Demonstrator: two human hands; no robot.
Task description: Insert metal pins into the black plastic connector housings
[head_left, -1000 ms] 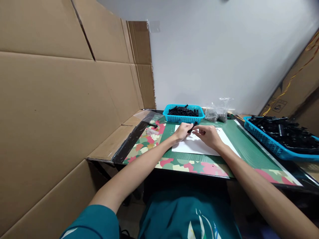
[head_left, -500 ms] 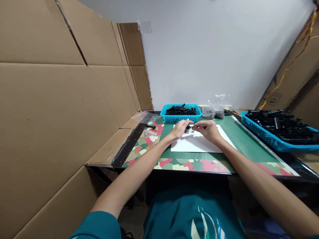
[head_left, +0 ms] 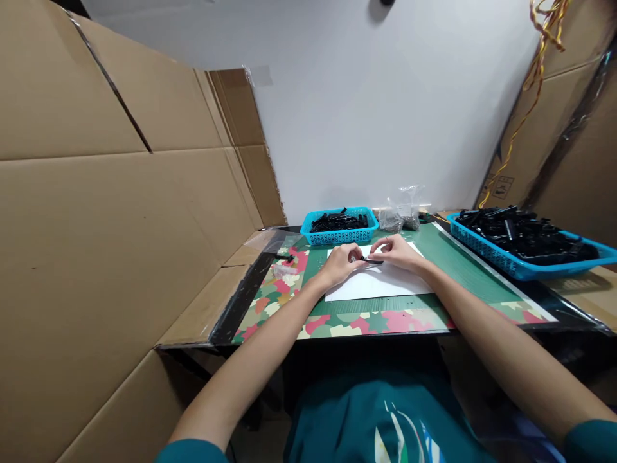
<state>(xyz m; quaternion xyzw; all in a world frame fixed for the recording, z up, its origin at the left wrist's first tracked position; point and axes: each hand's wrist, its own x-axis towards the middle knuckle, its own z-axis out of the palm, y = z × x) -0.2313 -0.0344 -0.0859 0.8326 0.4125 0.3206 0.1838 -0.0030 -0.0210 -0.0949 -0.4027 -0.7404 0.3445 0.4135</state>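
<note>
Both hands meet over a white sheet of paper (head_left: 385, 283) on the green mat. My left hand (head_left: 343, 262) is closed round one end of a small black plastic part (head_left: 372, 260). My right hand (head_left: 399, 251) pinches the other end of the same part with its fingertips. The part lies roughly level, just above the paper. A little pile of tiny dark bits sits on the paper under the hands, mostly hidden.
A small blue basket (head_left: 339, 236) of black parts stands just behind the hands. A large blue tray (head_left: 501, 260) of black parts sits at the right. Clear plastic bags (head_left: 399, 215) lie by the wall. Cardboard walls (head_left: 120, 225) close in the left side.
The hands have come closer together on the black part and lowered toward the paper. The camera has tilted and shifted, so the table sits further left in view.
</note>
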